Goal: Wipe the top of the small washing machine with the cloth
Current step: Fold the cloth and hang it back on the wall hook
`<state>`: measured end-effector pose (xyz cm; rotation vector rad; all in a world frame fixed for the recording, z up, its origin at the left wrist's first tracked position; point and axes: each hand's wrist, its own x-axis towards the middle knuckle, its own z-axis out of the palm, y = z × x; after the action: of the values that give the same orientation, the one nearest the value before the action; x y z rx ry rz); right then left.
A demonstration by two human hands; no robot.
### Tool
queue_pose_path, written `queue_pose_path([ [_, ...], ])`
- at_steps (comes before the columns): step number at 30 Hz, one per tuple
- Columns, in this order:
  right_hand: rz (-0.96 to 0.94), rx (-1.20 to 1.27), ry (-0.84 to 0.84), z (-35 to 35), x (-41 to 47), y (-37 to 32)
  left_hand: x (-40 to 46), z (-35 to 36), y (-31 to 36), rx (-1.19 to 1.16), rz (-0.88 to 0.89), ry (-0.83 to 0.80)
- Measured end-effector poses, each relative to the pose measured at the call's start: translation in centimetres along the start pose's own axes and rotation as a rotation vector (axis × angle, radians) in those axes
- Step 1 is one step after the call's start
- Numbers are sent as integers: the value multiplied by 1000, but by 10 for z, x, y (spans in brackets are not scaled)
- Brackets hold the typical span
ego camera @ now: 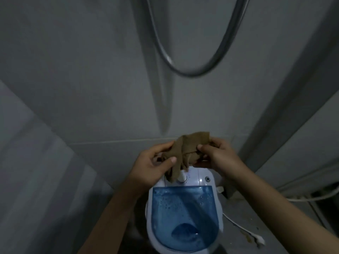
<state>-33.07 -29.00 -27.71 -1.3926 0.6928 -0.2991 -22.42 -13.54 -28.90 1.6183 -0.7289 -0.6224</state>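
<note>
Single head cam, wide-angle, looking forward and steeply down from close above the washing machine, facing the tiled wall, no second view overlapping.

Limp brown woven cloth; glossy white plastic washing machine, translucent blue lid; matt grey wall.

The floor is grey, with brownish stains at the lower right. The washing machine stands directly on it, close to the tiled wall; its translucent blue lid is closed, and the white control panel faces the wall. A white cord runs across the floor from the machine's right side and ends in a plug. The floor left of the machine is in shadow.
</note>
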Motion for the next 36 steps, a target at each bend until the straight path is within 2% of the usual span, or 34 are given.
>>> queue_pose_path([
  [2, 62, -9, 12, -7, -15, -39, -8, -5, 50, -90, -75, 63],
  [5, 68, -204, 26, -11, -47, -94, -23, -9, 128, -199, -182, 114],
  [7, -37, -429, 104, -10, -68, -125, -28, -10, 172, -233, -212, 131],
  [9, -233, -499, 183, -7, -95, -165, -34, -10, 215, -235, -221, 148],
  [11, -333, -420, 69, -2, -119, -205, -35, -10, 250, -208, -205, 175],
  [13, -317, -371, -127, 5, -135, -237, -38, -11, 280, -167, -184, 191],
  [16, -396, -396, -199, 12, -148, -271, -44, -15, 317, -219, -141, 199],
  [23, -526, -198, -233, 28, -153, -317, -60, -49, 362, -119, 60, 107],
  [31, -364, 11, -326, 80, -144, -345, -75, -102, 381, -50, 191, 114],
  [36, -378, -75, -334, 122, -135, -360, -73, -132, 377, 308, 250, 264],
])
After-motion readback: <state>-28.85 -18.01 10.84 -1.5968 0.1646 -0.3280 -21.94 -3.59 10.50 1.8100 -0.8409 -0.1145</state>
